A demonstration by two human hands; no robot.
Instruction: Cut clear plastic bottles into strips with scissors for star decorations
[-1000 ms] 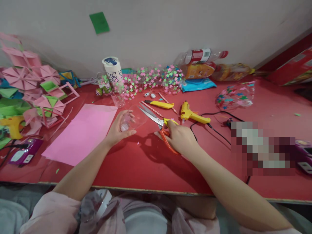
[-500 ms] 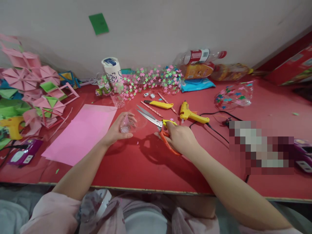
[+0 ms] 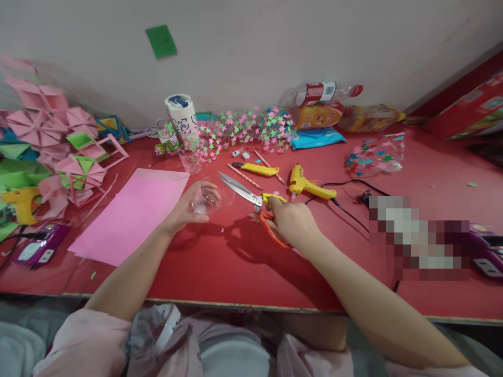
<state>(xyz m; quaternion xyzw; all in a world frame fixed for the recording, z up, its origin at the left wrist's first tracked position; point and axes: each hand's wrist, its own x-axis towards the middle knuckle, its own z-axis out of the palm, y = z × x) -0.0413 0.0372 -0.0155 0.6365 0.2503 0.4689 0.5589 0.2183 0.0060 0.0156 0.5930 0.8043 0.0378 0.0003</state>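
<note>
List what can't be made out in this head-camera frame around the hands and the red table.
- Pixelated block: masks whatever lies on the red table, right side.
- Orange-and-yellow-handled scissors: handle loops partly covered by the right hand.
- Clear plastic bottle piece: transparent, outline faint inside the left hand.
- White printed cylinder: lettering too small to read.
- Folded pink and green paper pile: cut off by the left edge.

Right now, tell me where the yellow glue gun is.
In the head view, the yellow glue gun lies on the red table right of centre, just beyond the right hand holding the scissors, with the yellow utility knife to its left.
</note>
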